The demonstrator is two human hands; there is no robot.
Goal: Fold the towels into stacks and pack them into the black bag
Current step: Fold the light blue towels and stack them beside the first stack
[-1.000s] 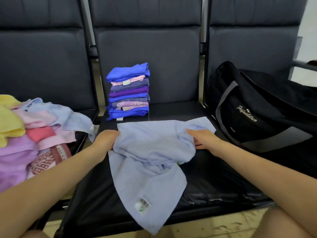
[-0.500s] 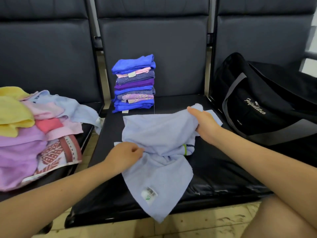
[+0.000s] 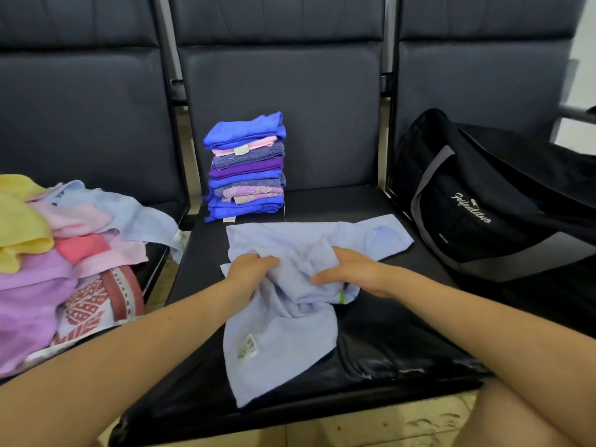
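Landmark is the middle black padded vinyl seat point(image 3: 371, 343). On the seat to its left: loose heap of unfolded towels point(image 3: 64, 253), yellow, pink, lilac, pale blue, one red-patterned, parked there as my feed pile within left-arm reach. At the back left corner of the middle seat: neat stack of folded towels point(image 3: 246, 166), blues and purples with pink layers, pushed back against the backrest so the front stays free as work surface. On that front area: the pale blue terry towel point(image 3: 290, 317), bunched in the centre, far edge lying flat toward the stack, near end with the barcode label hanging over the seat's front lip. My left hand point(image 3: 250, 272) is clenched on a gather of it at its left side; my right hand point(image 3: 351, 272) is on the crumpled centre, fingers curled into the cloth, thumb out along it, grasping it too. Both hands are close together, so I judge I'm sorting out the tangle to find edges before flattening; no fold made yet. On the seat to the right of the middle one: soft black duffel bag with grey strap and white script logo point(image 3: 483, 204), slumped; can't tell if it's open. Nothing packed as far as visible.
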